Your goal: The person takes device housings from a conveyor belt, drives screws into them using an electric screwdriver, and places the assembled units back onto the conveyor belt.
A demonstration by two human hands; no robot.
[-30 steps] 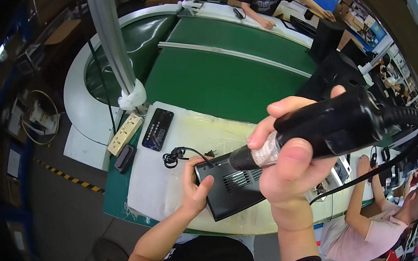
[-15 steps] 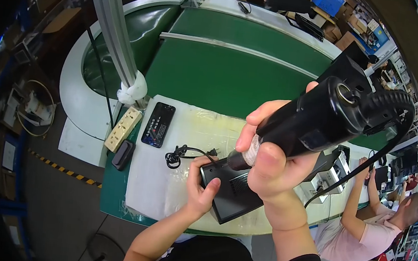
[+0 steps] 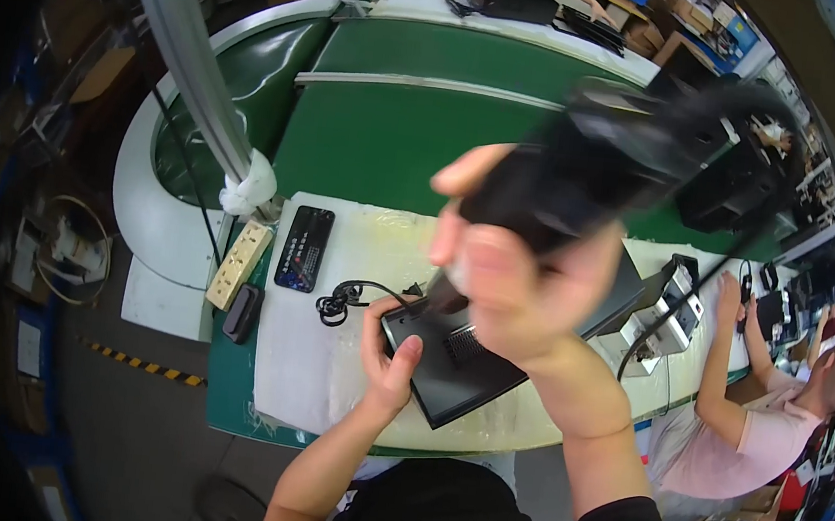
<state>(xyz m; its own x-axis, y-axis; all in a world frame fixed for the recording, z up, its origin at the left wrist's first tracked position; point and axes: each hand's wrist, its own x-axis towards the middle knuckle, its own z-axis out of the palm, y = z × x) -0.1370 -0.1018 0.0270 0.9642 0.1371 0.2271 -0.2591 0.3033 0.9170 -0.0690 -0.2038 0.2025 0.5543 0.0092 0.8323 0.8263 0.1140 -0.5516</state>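
My right hand (image 3: 535,292) is wrapped round a thick black corded electric screwdriver (image 3: 571,175), blurred by motion. Its lower end points down at the left part of a flat black device casing (image 3: 460,390) with a patch of vent slots; whether the tip touches a screw I cannot tell. My left hand (image 3: 389,368) grips the casing's left edge, thumb on top and fingers round the side. The casing's far right part is partly behind my right hand. A coiled black cable (image 3: 338,305) lies just past my left hand, with its end near the casing.
A cream power strip (image 3: 238,265), a small black box (image 3: 243,314) and a black slab with small markings (image 3: 305,250) lie at the left. Beyond is a green conveyor (image 3: 388,147). A metal post (image 3: 190,68) rises at the left. A co-worker (image 3: 754,423) sits at the right.
My right hand and the screwdriver have shifted left and are now blurred. My left hand still holds the casing's edge. The whole view has shifted slightly.
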